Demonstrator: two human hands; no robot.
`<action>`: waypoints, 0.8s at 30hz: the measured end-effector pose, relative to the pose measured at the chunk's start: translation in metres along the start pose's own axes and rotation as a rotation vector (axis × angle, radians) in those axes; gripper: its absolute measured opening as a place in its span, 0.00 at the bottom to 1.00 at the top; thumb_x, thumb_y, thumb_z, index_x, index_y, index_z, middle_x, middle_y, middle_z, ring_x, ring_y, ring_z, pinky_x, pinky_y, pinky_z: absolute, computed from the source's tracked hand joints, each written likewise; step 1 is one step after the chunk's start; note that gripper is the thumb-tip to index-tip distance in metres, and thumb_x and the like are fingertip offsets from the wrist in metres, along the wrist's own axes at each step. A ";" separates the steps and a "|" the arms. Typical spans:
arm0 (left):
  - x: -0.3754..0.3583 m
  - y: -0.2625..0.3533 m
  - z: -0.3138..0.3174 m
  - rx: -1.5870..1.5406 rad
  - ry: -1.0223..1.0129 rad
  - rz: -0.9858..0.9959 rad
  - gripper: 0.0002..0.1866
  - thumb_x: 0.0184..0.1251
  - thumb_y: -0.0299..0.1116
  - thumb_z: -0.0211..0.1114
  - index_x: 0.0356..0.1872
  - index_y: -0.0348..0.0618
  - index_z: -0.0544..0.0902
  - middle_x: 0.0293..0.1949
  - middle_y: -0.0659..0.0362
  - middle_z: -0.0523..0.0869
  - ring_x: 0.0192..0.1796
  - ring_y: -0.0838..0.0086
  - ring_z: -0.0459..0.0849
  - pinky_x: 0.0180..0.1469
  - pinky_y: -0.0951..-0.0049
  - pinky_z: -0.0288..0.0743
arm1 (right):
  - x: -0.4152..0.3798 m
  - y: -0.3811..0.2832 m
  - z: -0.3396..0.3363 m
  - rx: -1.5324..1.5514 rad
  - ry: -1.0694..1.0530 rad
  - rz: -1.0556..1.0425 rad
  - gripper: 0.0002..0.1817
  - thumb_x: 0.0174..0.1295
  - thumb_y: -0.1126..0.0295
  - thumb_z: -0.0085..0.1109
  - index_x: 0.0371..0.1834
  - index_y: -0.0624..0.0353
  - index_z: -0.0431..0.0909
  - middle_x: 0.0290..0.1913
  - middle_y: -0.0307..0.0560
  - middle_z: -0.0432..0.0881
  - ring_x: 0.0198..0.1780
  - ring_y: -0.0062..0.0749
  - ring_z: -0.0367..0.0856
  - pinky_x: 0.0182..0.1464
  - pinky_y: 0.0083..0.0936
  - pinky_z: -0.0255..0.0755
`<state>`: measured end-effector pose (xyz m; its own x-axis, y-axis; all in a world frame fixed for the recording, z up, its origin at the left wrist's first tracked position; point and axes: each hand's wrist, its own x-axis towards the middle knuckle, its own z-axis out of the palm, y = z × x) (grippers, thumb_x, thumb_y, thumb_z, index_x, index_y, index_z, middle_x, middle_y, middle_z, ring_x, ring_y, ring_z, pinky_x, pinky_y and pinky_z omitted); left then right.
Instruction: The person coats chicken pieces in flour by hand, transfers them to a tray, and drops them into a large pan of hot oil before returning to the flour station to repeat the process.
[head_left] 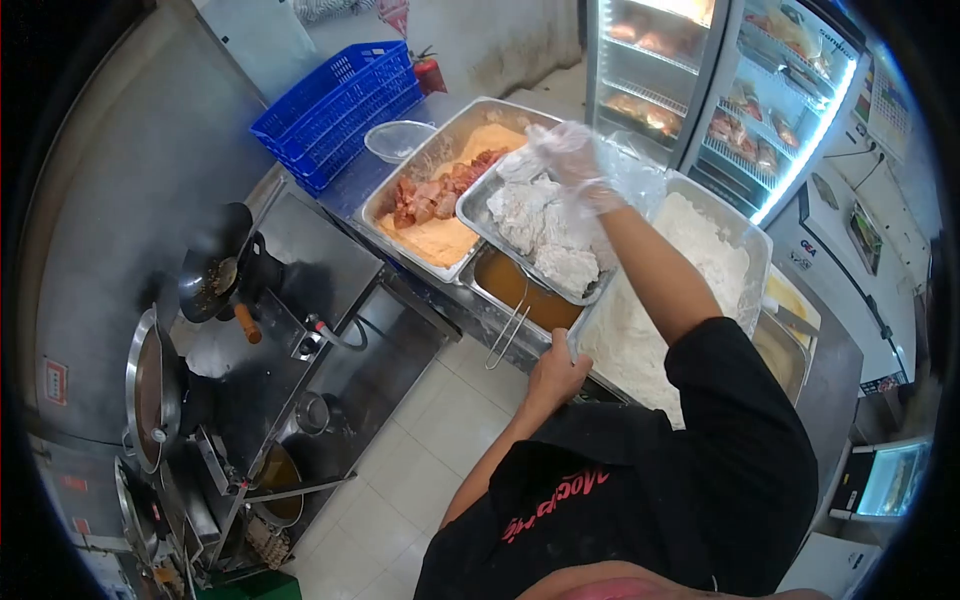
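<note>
My right hand [572, 165], in a clear plastic glove, reaches over the far end of a metal tray [562, 293]. Beside its fingertips lie white, flour-coated pieces [535, 215] that look like meat. Blur and the glove hide whether the fingers hold a piece. My bare left hand [560, 375] is closed at the near corner of a wide tub of white flour [640, 320], apparently gripping its rim; its fingers are partly hidden. Under the tray sits a pan of brownish liquid [520, 290], with a wire handle [508, 335] sticking out over the near edge.
Left of the tray, a pan [375, 222] holds orange powder and raw reddish meat [435, 197]. Behind it are a sieve [398, 140] and blue crates [340, 105]. A wok [215, 280] and stove stand left; lit glass-door fridges [690, 90] stand beyond the table.
</note>
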<state>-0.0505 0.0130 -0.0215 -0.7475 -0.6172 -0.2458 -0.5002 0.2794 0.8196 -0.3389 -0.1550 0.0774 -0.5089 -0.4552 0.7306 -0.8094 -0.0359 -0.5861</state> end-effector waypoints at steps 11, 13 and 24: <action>0.011 -0.021 0.013 -0.014 0.030 0.049 0.28 0.68 0.40 0.64 0.64 0.40 0.67 0.46 0.26 0.86 0.51 0.29 0.85 0.54 0.38 0.77 | 0.007 0.046 -0.148 0.314 -0.426 0.322 0.30 0.61 0.51 0.76 0.57 0.63 0.84 0.47 0.43 0.87 0.49 0.27 0.85 0.51 0.32 0.79; 0.009 -0.026 0.016 -0.040 0.065 0.108 0.26 0.68 0.37 0.64 0.63 0.40 0.69 0.44 0.28 0.86 0.49 0.30 0.85 0.52 0.40 0.78 | -0.006 0.037 -0.213 0.273 -0.361 0.399 0.28 0.61 0.51 0.76 0.55 0.63 0.85 0.44 0.43 0.87 0.46 0.28 0.85 0.49 0.33 0.79; 0.005 -0.006 0.006 -0.122 0.010 0.004 0.25 0.68 0.34 0.61 0.63 0.34 0.71 0.46 0.31 0.87 0.51 0.33 0.87 0.55 0.47 0.79 | -0.162 0.239 -0.317 -0.862 -0.320 0.677 0.16 0.66 0.59 0.60 0.40 0.58 0.92 0.42 0.55 0.91 0.43 0.45 0.89 0.50 0.38 0.80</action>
<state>-0.0539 0.0132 -0.0308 -0.7447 -0.6238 -0.2374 -0.4399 0.1912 0.8775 -0.5422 0.1922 -0.0701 -0.9193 -0.3592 0.1610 -0.3923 0.8695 -0.3002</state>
